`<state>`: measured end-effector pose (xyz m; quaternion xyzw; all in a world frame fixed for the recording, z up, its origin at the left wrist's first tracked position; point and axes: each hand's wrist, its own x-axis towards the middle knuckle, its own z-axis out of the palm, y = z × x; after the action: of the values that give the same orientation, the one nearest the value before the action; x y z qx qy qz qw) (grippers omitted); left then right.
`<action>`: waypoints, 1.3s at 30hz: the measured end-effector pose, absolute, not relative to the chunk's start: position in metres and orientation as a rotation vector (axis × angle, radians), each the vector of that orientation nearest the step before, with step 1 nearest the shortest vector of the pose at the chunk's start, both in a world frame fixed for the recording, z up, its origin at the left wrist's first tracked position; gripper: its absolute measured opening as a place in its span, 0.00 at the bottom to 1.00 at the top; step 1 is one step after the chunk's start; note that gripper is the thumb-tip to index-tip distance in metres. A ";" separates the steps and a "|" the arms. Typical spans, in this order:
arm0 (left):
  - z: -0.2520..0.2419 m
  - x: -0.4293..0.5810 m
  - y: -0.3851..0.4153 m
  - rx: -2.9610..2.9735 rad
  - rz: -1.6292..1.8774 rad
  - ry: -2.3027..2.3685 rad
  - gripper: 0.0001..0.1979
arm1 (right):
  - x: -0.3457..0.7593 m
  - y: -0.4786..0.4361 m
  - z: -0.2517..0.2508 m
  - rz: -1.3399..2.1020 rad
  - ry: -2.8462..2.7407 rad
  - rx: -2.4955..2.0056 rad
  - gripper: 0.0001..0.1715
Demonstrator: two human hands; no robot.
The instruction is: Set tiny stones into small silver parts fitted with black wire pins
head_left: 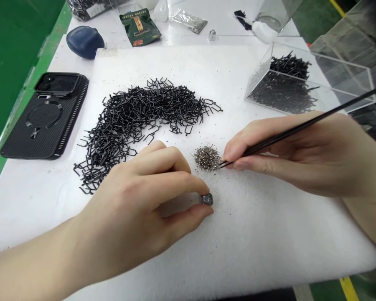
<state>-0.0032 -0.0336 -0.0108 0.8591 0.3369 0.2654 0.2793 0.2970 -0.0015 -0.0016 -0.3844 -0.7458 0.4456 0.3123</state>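
Observation:
Between the thumb and index finger of my left hand [144,200] is a small dark metal block [207,199], held just above or on the white foam sheet [263,234]. My right hand [288,154] is closed around black tweezers [288,133]. Their tips touch the right edge of a little heap of tiny shiny metal pieces [207,158]. Beyond my left hand lies a curved pile of thin black fork-shaped pieces [144,108]. Whether the tweezers pinch a tiny piece is too small to tell.
A clear plastic box [326,79] with more black pieces lies at the right. A black-cased phone [45,115] is on the left, with a dark blue rounded object [85,42] behind it. Along the back are a green packet [141,27], a clear bag [188,20] and a glass jar [274,16].

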 end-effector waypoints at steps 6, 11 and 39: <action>-0.005 -0.003 -0.033 2.313 0.679 0.915 0.06 | 0.296 -0.002 -0.001 1.180 -1.947 -1.029 0.03; -0.013 -0.004 -0.036 2.322 0.753 0.905 0.04 | 0.292 -0.006 0.003 1.245 -1.841 -1.012 0.04; -0.002 -0.002 -0.034 2.292 0.678 0.891 0.06 | 0.286 -0.019 -0.005 1.421 -1.918 -0.827 0.16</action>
<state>-0.0017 -0.0337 -0.0024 0.8596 0.3341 0.2541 0.2914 0.2864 -0.0188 -0.0048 -0.3120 -0.7236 0.5360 0.3028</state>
